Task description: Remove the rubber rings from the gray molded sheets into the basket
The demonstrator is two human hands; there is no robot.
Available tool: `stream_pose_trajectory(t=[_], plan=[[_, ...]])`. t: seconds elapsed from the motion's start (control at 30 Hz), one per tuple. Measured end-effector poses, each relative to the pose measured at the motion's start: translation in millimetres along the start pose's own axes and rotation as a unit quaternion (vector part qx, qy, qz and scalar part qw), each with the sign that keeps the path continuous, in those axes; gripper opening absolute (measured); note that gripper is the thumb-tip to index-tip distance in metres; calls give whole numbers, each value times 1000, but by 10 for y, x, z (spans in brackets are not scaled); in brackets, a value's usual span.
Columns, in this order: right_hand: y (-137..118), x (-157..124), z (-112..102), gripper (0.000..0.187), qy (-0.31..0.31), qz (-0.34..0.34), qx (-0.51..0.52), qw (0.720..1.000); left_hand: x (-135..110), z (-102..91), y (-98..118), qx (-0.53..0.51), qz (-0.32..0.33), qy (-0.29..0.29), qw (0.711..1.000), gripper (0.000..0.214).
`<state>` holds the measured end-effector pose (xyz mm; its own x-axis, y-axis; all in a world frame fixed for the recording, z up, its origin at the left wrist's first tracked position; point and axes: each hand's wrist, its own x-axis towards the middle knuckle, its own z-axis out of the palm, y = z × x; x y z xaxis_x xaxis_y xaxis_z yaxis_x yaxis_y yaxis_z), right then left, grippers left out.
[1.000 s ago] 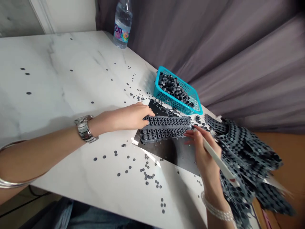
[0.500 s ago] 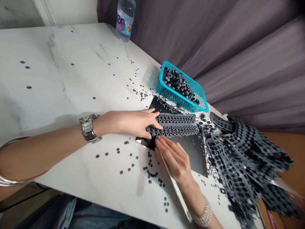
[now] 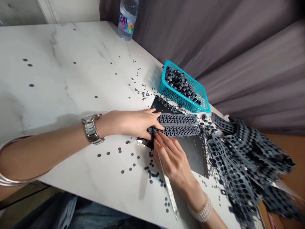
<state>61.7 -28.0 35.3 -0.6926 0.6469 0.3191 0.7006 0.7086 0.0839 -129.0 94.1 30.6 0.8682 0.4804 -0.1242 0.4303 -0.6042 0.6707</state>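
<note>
My left hand (image 3: 133, 122) lies flat with fingers stretched on the left end of a grey rubber strip of rings (image 3: 179, 124), pressing it down onto a black mat (image 3: 194, 152). My right hand (image 3: 172, 157) is just below the strip's left end, fingers together and closed round a thin white stick (image 3: 168, 186) whose long end trails back past my wrist. Its fingertips touch the strip's near edge beside my left fingertips.
A teal basket (image 3: 202, 100) of grey rings stands behind the mat. A heap of punched-out grey strips (image 3: 245, 159) hangs over the table's right edge. Small dark discs (image 3: 133, 159) are scattered over the white marble table (image 3: 59, 73). A water bottle (image 3: 127, 19) stands at the back, by a grey curtain.
My right hand moved from the strip's right end to its left end, near edge, turning the stick so it points back toward me. The left hand stayed on the strip.
</note>
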Motion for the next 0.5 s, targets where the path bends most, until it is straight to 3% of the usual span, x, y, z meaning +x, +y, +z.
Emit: stream_pose_trajectory(t=[0.3, 0.5], plan=[[-16, -50, -1, 28, -16, 12, 12, 1000, -6, 11, -15, 13, 0, 0, 1000, 64], [33, -29, 70, 29, -23, -14, -51, 998, -13, -6, 26, 23, -2, -1, 1000, 64]])
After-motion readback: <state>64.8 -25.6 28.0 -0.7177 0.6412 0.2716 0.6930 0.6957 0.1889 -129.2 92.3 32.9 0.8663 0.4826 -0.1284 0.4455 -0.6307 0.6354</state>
